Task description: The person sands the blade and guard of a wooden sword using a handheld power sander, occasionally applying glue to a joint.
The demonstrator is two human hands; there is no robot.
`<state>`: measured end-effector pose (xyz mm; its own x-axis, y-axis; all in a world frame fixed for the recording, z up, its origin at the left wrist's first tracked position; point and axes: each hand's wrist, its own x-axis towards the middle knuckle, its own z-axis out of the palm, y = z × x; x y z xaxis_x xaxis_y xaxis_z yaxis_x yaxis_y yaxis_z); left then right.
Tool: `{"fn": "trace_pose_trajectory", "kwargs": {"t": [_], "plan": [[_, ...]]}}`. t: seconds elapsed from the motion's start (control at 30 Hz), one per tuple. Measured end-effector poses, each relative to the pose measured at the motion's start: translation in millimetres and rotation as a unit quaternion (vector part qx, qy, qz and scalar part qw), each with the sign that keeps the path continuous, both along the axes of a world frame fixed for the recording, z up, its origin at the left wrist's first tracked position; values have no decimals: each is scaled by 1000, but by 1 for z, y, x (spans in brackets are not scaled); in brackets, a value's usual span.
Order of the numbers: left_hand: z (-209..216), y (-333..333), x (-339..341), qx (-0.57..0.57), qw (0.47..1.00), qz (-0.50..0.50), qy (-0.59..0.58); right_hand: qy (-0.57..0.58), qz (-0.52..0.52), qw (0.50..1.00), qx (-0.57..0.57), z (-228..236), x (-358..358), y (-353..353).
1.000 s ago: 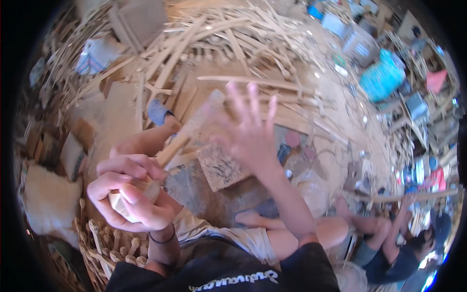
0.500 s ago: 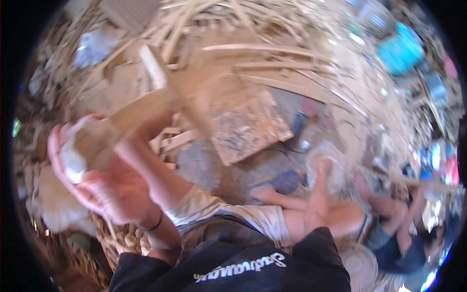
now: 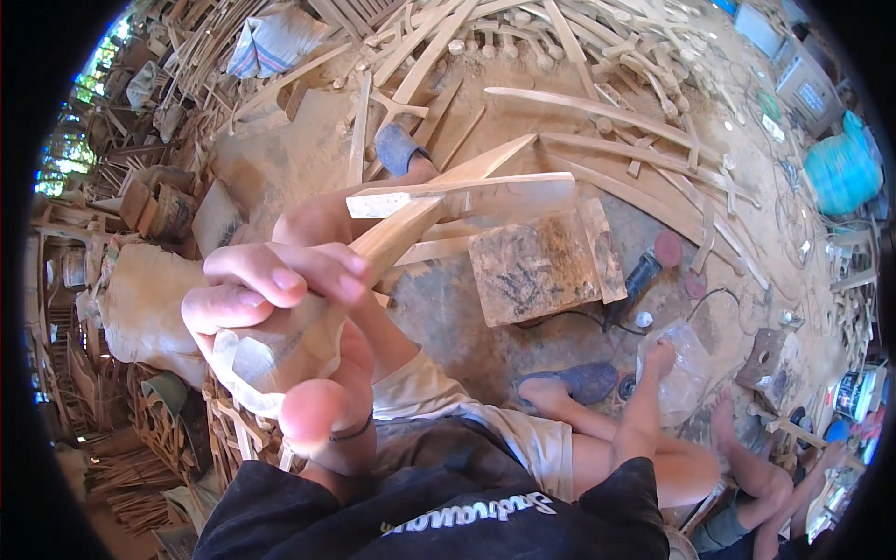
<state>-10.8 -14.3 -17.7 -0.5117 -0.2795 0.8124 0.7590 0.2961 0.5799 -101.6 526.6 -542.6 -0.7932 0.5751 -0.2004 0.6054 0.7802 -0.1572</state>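
Observation:
My left hand (image 3: 266, 275) is raised close to the camera, its fingers wrapped round the handle end of a wooden sword (image 3: 397, 241). A chunky faceted pommel faces me, and a flat crossguard spans the sword beyond the hand. The pointed blade reaches away to the upper right, over the floor. Low on the right, beside my bent leg, my right hand (image 3: 661, 357) has its fingers closed on a crumpled clear plastic bag (image 3: 681, 387).
A worn wooden block (image 3: 530, 273) sits before me, with a dark power tool (image 3: 640, 280) and reddish discs (image 3: 667, 248) to its right. Long wooden pieces (image 3: 597, 112) lie beyond. A turquoise bundle (image 3: 842, 173) is far right. Another person's legs (image 3: 751, 467) are at lower right.
The sword has swung in my left hand from pointing up-left to pointing up-right, and the hand has moved rightward. The view has shifted and sharpened. My right hand stays at the plastic bag.

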Motion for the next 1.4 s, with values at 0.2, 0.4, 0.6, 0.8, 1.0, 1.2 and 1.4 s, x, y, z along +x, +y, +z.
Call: {"fn": "trace_pose_trajectory", "kwargs": {"t": [0.2, 0.4, 0.6, 0.8, 1.0, 1.2, 1.4], "plan": [[-2, 3, 0, -1, 999, -22, 23, 32, -108, 993, 47, 42, -14, -5], [-11, 19, 1, 43, 998, 50, 17, 490, -69, 836, -238, 221, -47, -139], [-6, 29, 0, 48, 997, 53, 27, 585, 356, 681, -261, 427, -15, -323], [-10, 15, 9, 1, 998, 65, -13, 564, 519, 618, -178, 436, -34, -376], [-10, 36, 2, 53, 987, 152, -15, 463, 536, 692, -137, 439, -11, -366], [-13, 34, 3, 44, 989, 143, -6, 412, 548, 721, -100, 442, -13, -373], [-10, 29, 7, 11, 983, 182, -31, 393, 546, 739, -42, 437, -21, -363]]}}
